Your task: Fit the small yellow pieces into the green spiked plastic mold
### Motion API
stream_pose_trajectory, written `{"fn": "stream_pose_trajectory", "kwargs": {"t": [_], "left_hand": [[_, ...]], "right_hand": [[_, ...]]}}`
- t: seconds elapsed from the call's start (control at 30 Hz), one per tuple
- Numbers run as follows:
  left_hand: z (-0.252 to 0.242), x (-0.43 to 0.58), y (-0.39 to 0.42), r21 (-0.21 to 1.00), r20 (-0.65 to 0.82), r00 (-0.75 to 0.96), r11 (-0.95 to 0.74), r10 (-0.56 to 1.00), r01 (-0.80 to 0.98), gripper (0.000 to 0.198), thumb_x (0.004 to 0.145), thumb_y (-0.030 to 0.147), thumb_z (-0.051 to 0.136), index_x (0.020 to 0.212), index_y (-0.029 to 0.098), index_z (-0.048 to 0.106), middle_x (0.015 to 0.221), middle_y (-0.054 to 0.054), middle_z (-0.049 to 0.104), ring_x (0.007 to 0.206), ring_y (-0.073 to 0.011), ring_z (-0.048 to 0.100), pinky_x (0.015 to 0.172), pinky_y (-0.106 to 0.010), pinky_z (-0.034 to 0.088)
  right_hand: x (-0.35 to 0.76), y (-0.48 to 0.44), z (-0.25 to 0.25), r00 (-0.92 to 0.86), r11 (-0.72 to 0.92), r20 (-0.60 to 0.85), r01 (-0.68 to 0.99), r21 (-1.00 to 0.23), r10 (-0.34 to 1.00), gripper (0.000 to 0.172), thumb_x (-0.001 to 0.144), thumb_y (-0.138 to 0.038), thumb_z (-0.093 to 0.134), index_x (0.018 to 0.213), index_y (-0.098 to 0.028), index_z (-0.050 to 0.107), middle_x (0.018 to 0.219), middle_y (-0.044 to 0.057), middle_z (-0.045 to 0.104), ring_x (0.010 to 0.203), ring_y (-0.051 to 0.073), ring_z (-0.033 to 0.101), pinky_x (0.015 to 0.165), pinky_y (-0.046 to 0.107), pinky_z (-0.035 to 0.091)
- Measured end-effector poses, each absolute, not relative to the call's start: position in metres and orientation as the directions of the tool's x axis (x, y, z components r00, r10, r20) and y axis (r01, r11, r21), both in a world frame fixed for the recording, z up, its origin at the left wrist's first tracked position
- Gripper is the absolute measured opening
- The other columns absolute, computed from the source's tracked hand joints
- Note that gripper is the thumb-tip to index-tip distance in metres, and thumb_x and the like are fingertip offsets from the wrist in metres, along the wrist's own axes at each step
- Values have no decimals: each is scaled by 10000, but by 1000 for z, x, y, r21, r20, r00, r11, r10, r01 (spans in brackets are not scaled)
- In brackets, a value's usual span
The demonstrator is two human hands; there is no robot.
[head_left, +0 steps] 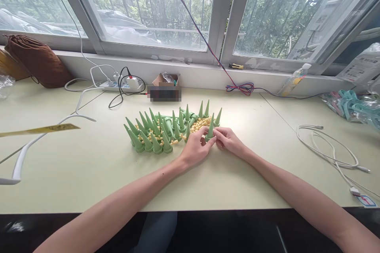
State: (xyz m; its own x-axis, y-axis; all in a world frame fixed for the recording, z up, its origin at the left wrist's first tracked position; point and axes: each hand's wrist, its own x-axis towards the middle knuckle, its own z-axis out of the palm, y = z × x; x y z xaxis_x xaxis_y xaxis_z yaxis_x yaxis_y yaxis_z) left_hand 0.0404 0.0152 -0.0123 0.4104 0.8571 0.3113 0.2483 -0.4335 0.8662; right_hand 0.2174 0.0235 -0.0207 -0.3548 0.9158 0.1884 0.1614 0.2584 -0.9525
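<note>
My left hand (196, 147) is closed round the base of a green plastic cone spike (211, 126), which stands point up. Against the right side of that spike, my right hand (230, 140) is pinched; whatever lies between its fingertips is hidden. Many similar green spikes (157, 145) stand upright to the left, most in loose rows, while a few lie on their sides at the back. Small yellow plastic fittings (198, 124) are heaped just behind my left hand, and some stick out among the standing spikes.
On the pale table (97, 166) are a power strip (121, 85) with cables, a small cardboard box (168, 79) and a coiled white cable (329, 146). A brown pouch (38, 61) sits at back left. A bottle (295, 80) leans by the window; bagged teal items (353, 104) lie right.
</note>
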Motion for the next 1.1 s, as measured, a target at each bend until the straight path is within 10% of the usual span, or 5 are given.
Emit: {"fn": "stream_pose_trajectory", "kwargs": {"t": [0.8,1.1], "left_hand": [[-6,42,13,859,294,450,-439,843,262,247,915,414,555,851,197,455,565,60,372,424,-76,353,397,-225,217],[-8,42,11,842,383,445,-504,810,192,169,925,344,568,897,182,529,748,6,547,488,-78,437,444,-213,349]], "right_hand": [[220,20,-14,-347,305,217,223,-926,913,450,962,-513,482,649,-190,495,475,-36,460,427,103,412,452,248,322],[223,17,-17,-358,281,207,168,-945,910,457,968,-543,468,669,-197,459,462,-58,411,398,93,374,422,242,304]]}}
